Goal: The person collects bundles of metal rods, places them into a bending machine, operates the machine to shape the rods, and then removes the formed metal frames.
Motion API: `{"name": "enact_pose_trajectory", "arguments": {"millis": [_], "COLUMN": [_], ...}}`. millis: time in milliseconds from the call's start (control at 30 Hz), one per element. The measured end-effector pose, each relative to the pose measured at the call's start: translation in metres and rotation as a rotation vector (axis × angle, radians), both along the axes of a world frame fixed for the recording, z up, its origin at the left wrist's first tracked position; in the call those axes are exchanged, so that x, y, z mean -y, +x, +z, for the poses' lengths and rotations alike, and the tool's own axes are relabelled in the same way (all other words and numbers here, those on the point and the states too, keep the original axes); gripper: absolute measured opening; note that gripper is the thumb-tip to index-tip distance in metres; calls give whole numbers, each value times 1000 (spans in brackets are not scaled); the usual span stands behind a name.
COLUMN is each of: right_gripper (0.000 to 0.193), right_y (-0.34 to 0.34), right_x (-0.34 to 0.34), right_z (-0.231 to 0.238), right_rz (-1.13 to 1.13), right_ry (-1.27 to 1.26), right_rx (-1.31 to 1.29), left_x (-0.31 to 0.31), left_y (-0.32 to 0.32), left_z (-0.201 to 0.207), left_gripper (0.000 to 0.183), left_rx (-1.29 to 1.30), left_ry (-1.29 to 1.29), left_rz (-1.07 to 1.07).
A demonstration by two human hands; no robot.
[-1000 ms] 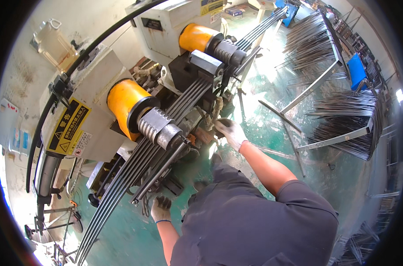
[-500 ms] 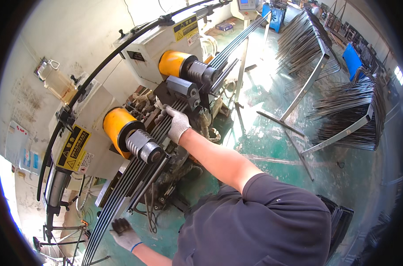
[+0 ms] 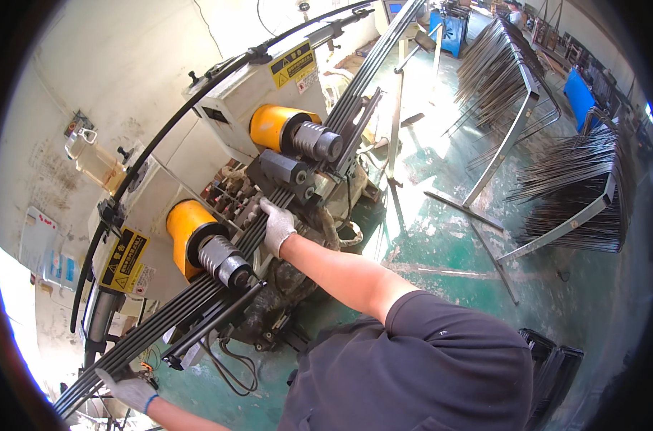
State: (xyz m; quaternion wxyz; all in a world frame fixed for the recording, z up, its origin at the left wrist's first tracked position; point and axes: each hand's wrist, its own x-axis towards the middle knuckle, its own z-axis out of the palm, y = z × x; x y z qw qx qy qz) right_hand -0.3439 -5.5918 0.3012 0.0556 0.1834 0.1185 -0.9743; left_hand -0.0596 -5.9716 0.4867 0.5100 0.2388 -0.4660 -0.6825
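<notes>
A bundle of several dark metal rods (image 3: 158, 322) runs slantwise through a bending machine (image 3: 229, 118). At its near left end my left hand (image 3: 130, 392), in a whitish glove, grips the rods, thumb lying over them and the other fingers mostly hidden. My right hand (image 3: 277, 228), gloved too, is closed on the bundle's middle, between the machine's two heads; its fingertips are partly out of sight. Each head carries a yellow cylinder (image 3: 190, 233) with a ridged steel roller (image 3: 224, 260). A hexagonal steel block (image 3: 283, 167) sits just beyond my right hand.
To the right, bent rods (image 3: 495, 65) hang in thick rows on metal racks (image 3: 510, 140) with legs spread over the green floor (image 3: 434, 294). A curved black hose (image 3: 150, 147) arches above the machine. Loose cables (image 3: 233, 377) dangle below it. Black bent pieces lie behind my right side.
My left hand, open and apart from the rods before, has moved left and taken hold of them. Both ends of the bundle have swung toward the wall side. My right hand stays on the middle.
</notes>
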Motion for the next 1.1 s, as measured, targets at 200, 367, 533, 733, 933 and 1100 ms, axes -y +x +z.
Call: {"name": "enact_pose_trajectory", "arguments": {"millis": [200,367,533,733,933,1100], "right_gripper": [9,10,13,21,18,18], "right_y": [2,1,3,1,3,0], "right_x": [-1,8,-3,1,-8,-6], "right_z": [4,-1,1,-9,-5,-13], "right_rz": [15,31,30,89,65,61], "right_ry": [-29,-27,9,99,79,97], "right_rx": [26,-5,-23,-102,-103,-125], "left_x": [2,-19,-127,-160,-192,-183], "left_y": [-33,-73,-133,-191,-231,-233], "left_z": [90,151,167,175,148,147], "left_gripper": [60,47,39,37,32,31], "left_rx": [39,224,157,415,348,411], "left_ry": [-206,-465,-575,-920,-1091,-1069], "left_rz": [-22,-116,-199,-248,-249,-344]}}
